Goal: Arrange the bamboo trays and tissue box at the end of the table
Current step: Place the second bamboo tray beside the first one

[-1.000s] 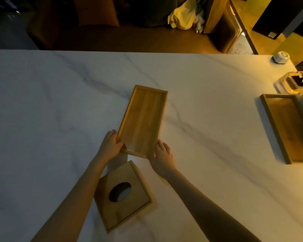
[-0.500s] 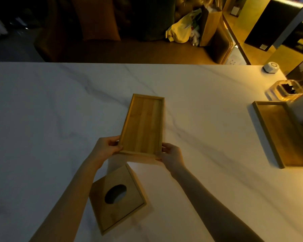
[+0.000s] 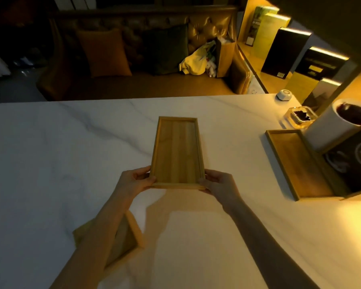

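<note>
Two bamboo trays (image 3: 176, 155) (image 3: 298, 163), one tissue box (image 3: 125, 236), two hands (image 3: 134, 181) (image 3: 219, 184), one white cup (image 3: 340, 122).

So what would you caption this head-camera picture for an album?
Both hands, left hand and right hand, hold a bamboo tray by its near end above a marble table.

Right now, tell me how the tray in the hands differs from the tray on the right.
The held tray is empty and gripped at its near corners by the left hand and right hand; the right tray rests on the table untouched. The held tray sits in full view; a dark box covers part of the right tray. Both are rectangular rimmed bamboo.
</note>
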`<state>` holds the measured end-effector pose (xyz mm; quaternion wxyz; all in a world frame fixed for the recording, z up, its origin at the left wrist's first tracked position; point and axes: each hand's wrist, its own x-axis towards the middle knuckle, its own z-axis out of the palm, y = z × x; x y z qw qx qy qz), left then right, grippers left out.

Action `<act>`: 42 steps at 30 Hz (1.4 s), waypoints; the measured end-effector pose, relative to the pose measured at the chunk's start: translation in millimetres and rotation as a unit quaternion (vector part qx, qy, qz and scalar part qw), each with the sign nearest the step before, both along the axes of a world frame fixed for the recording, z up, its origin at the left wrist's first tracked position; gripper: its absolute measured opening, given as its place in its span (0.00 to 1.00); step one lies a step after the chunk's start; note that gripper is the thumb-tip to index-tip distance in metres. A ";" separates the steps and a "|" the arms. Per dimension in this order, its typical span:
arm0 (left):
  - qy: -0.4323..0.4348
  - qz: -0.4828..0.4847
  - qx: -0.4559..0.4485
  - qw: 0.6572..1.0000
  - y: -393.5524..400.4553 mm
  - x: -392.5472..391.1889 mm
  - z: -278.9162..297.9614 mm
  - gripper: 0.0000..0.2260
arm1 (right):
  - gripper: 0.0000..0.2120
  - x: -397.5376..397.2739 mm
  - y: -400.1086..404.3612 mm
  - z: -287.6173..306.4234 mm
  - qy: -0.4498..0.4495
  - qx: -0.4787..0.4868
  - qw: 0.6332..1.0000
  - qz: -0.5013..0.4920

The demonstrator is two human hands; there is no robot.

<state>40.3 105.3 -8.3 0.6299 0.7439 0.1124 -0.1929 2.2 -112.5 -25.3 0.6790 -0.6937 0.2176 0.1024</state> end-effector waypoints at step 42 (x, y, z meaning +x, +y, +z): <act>-0.027 -0.050 0.083 0.995 -270.6 -32.8 -70.9 0.17 | 0.12 -40.5 -241.2 -51.1 0.043 -0.142 0.988 -0.036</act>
